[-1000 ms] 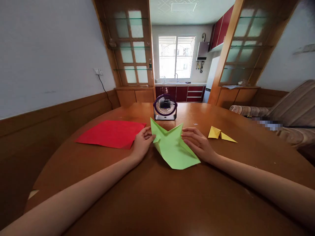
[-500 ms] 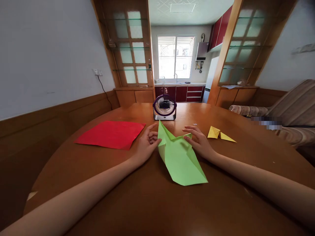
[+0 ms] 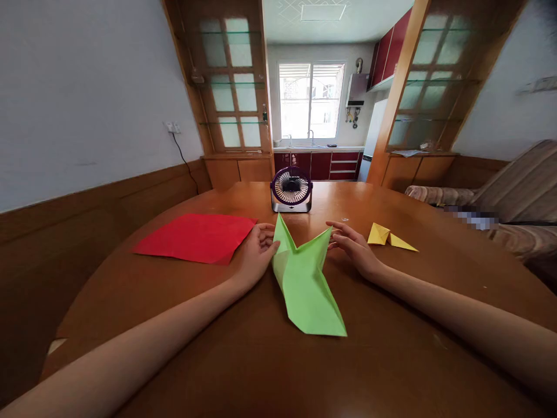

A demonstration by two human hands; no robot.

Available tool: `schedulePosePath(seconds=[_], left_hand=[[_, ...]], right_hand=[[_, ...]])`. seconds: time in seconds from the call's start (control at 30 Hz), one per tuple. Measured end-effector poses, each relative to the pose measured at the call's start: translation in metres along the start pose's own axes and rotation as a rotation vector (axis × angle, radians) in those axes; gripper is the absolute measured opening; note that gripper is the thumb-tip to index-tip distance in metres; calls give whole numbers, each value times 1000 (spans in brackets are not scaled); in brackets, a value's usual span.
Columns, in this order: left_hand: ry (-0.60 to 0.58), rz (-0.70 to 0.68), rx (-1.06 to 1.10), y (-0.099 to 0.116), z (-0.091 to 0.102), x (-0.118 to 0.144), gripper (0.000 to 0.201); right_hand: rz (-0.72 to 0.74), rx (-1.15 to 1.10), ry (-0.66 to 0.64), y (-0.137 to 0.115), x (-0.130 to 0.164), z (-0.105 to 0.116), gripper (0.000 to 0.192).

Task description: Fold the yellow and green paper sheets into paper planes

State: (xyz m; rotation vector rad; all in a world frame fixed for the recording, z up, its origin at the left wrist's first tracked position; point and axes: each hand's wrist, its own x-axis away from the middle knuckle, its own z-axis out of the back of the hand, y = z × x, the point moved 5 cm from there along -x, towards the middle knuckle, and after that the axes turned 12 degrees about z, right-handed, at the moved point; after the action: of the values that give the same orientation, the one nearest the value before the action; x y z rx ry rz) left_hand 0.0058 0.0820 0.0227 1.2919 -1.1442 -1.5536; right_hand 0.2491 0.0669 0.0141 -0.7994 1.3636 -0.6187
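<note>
Green paper, partly folded into a long pointed shape, lies on a round brown wooden table directly in front of the person, with its far end lifted into two upright points and its near tip flat on the wood. Both bare hands meet the paper at that raised far end. On one side, the left hand rests on the table with its fingers curled against the left point, thumb and fingertips touching the paper's edge in a loose pinch. On the other side, the right hand has its fingers stretched out and slightly spread, fingertips touching the tip of the right point; whether it actually grips the paper cannot be told. The forearms reach in from the near corners of the view.

Just outside the left hand, a flat red sheet lies on the table, its near corner almost touching the wrist. Just beyond the right hand sits a small folded yellow paper, close to the fingers but apart from them. Straight past the green paper's raised points, between the two hands and farther away, stands a small round desk fan with a dark purple rim
</note>
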Motion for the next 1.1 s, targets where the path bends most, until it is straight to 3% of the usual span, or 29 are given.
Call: schedulePosePath(seconds=[0.1, 0.17, 0.33, 0.57, 0.77, 0.93, 1.1], left_hand=[[7, -43, -149, 4, -1, 3, 16], [-20, -54, -220, 6, -3, 5, 13], [-119, 11, -110, 9, -7, 10, 19], [-471, 243, 276, -1, -22, 16, 44], [-623, 324, 323, 0, -31, 24, 60], [-632, 320, 308, 1, -31, 23, 60], [-565, 286, 237, 0, -28, 20, 40]], right_hand=[[-34, -80, -77, -2, 1, -6, 37], [-74, -96, -133, -1, 3, -9, 35], [-71, -58, -207, -3, 6, -14, 27], [-72, -73, -238, -5, 6, -17, 19], [-127, -123, -235, -2, 8, -17, 20], [-171, -131, -206, -1, 9, -16, 22], [-215, -150, -188, 3, 8, -14, 26]])
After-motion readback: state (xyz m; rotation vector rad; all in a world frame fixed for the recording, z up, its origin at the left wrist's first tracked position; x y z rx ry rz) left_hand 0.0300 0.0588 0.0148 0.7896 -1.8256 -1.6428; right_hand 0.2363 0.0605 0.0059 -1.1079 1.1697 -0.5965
